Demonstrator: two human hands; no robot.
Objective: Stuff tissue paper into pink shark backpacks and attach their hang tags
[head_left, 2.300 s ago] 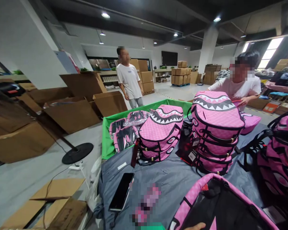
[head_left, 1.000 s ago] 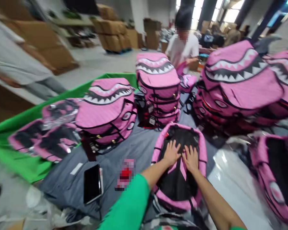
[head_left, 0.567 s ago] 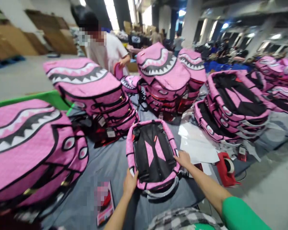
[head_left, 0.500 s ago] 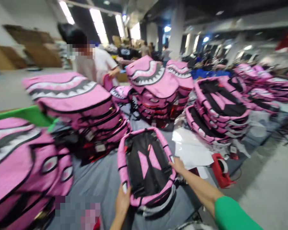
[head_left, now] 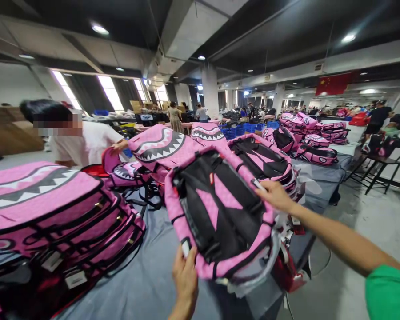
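Fingers [head_left: 192, 255] of the left hand [head_left: 185, 282], lower center of the frame, grip the near-left edge of a pink-and-black backpack [head_left: 222, 206], while the right hand [head_left: 276, 195], right of center, clasps the opposite edge, as I watch by remote feed. The backpack fills mid-frame, tilted, back panel facing me. Half a second earlier it sits apart from the backpack stack [head_left: 265, 155] at right; now its upper end overlaps that stack in my view, and it appears raised above the gray cloth [head_left: 156, 266]. The red tape dispenser [head_left: 287, 272], previously unobstructed, is partly hidden at lower right. At left, a white-shirted co-worker [head_left: 93, 143] still handles another pink bag [head_left: 112, 160].
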